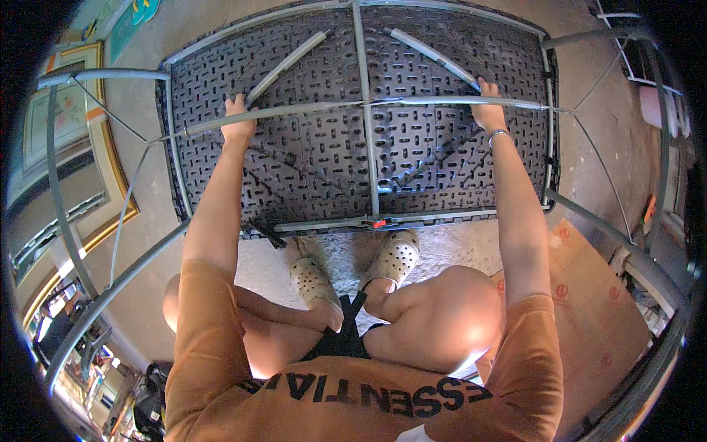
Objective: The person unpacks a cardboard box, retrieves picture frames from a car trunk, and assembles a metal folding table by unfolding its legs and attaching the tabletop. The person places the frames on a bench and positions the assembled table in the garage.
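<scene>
An upturned folding table lies in front of me, its black patterned underside (pixel 309 158) framed by grey metal tubes. My left hand (pixel 238 122) closes around the metal at the lower end of the left diagonal brace (pixel 289 65), by the long crossbar (pixel 302 108). Around the lower end of the right diagonal brace (pixel 434 57), near the same crossbar, my right hand (pixel 489 110) is closed too. Both braces slant inward, their far ends towards the table's middle. A red catch (pixel 378 223) sits on the near edge. The fingers of both hands are partly hidden.
Bent leg tubes stand out at the left (pixel 110 289) and right (pixel 615 236), with thin wire struts. Gold-edged picture frames (pixel 121 166) lean at the left. A brown cardboard sheet (pixel 582 302) lies at the right. My feet in pale clogs (pixel 398 258) are by the near edge.
</scene>
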Demonstrator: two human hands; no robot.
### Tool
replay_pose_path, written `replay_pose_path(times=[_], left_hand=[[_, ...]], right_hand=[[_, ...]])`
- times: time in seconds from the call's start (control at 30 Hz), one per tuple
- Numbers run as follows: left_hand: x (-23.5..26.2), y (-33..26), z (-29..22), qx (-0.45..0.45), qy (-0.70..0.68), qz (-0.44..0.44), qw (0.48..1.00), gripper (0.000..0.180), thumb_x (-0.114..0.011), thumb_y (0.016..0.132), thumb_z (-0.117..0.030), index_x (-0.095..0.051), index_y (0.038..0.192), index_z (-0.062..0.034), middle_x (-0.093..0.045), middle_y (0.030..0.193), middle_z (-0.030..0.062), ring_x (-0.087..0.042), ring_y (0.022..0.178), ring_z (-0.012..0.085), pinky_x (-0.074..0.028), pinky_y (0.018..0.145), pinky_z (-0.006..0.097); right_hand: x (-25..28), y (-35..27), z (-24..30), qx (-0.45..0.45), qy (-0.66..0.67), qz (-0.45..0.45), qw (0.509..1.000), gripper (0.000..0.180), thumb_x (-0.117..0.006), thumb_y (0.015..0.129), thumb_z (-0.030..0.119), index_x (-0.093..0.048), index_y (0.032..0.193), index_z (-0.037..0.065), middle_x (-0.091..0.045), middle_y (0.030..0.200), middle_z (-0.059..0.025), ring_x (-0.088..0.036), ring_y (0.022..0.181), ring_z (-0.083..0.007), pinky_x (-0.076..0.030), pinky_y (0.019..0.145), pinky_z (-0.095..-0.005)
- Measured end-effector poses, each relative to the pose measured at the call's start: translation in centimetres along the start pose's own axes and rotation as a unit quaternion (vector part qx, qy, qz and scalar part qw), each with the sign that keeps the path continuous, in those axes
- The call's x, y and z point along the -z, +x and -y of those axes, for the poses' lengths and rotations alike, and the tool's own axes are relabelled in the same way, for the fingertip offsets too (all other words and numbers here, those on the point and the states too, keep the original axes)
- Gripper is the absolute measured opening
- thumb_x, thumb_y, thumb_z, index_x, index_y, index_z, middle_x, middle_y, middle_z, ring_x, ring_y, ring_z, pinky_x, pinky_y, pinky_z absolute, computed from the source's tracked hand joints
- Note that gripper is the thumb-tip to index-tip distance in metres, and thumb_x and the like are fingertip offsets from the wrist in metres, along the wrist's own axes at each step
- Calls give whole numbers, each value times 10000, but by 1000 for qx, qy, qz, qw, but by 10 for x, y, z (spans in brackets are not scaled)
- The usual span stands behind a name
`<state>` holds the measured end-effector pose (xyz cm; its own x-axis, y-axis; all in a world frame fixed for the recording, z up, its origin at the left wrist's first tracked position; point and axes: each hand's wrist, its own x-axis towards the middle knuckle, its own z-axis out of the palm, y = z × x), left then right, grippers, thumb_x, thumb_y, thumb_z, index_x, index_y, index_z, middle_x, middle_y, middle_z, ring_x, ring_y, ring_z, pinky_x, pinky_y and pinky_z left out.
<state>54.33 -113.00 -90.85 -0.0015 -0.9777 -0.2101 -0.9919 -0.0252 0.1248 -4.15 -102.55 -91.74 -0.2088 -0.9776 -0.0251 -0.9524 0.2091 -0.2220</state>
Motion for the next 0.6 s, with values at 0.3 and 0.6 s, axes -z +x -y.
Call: replay_pose_path(times=[0.3,0.6], left_hand=[[14,14,-11,-10,102,52,993,411,-646,922,-327,-482,1212,-86,-620,1114,193,-651,957,420,-534,752,512],[50,-15,6,-29,84,167,982,298,-482,1000,-232,-440,1216,-31,-653,1080,236,-635,1023,457,-540,829,499]], right_hand=[[21,41,8,16,-186,151,971,436,-638,909,374,-516,1188,62,-552,1187,-194,-571,1122,-397,-514,914,-534],[92,-66,9,-62,103,219,968,606,-427,987,569,-529,1180,4,-662,976,-305,-627,960,-498,-493,817,-553]])
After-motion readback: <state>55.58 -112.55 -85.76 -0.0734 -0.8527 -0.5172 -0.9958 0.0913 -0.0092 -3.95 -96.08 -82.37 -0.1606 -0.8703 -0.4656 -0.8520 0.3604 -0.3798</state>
